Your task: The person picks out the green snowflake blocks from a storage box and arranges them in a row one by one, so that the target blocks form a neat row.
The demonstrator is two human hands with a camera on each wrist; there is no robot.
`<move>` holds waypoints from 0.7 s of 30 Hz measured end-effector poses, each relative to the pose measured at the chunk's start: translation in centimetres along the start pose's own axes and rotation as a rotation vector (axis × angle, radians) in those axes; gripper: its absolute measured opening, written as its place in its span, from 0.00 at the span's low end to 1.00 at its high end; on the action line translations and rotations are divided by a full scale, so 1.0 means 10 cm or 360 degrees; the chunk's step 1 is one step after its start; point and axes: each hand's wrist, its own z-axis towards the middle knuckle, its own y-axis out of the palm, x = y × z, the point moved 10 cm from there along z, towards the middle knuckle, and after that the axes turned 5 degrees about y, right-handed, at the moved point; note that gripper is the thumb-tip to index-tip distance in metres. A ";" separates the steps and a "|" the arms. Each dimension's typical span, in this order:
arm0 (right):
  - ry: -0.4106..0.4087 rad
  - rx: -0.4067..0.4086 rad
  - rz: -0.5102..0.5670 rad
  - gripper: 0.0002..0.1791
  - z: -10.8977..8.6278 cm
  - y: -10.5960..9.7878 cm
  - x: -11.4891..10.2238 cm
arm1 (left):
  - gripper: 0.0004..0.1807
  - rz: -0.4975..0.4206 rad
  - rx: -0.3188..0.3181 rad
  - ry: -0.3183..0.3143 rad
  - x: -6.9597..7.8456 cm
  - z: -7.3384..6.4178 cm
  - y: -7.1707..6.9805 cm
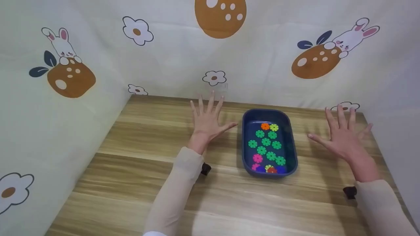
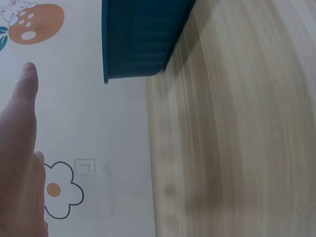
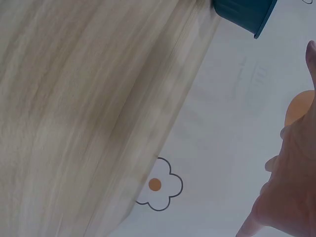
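Observation:
A dark blue plastic tub stands on the wooden table, between my two hands. Inside it lie several flat notched discs; most are green, like this green disc, with an orange disc, yellow ones, pink ones and a few blue and red ones at the near end. My left hand is spread wide to the left of the tub, thumb toward its wall, holding nothing. To the right, my right hand is likewise spread with fingers straight and nothing in it. In the left wrist view the tub's side wall shows near the thumb.
The wood-grain table is enclosed at the back and sides by a pale cloth printed with rabbits, oranges and flowers. A small black piece sits at the left cuff, and another black piece at the right cuff.

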 end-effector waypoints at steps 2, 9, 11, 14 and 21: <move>-0.0009 -0.0007 0.0010 0.58 0.00 0.02 -0.02 | 0.58 -0.0004 -0.0013 -0.0001 0.03 -0.01 0.02; -0.0064 0.0006 0.0080 0.58 -0.04 0.03 -0.09 | 0.58 -0.0075 -0.0055 0.0045 0.17 -0.03 0.11; -0.0083 0.0008 0.0093 0.58 -0.05 0.03 -0.13 | 0.58 -0.0080 -0.0050 0.0051 0.20 -0.04 0.13; -0.0103 0.0013 0.0108 0.57 -0.06 0.04 -0.18 | 0.58 -0.0070 -0.0037 0.0057 0.24 -0.05 0.15; -0.0146 0.0008 0.0176 0.57 -0.13 0.08 -0.29 | 0.58 -0.0028 -0.0030 0.0124 0.38 -0.12 0.17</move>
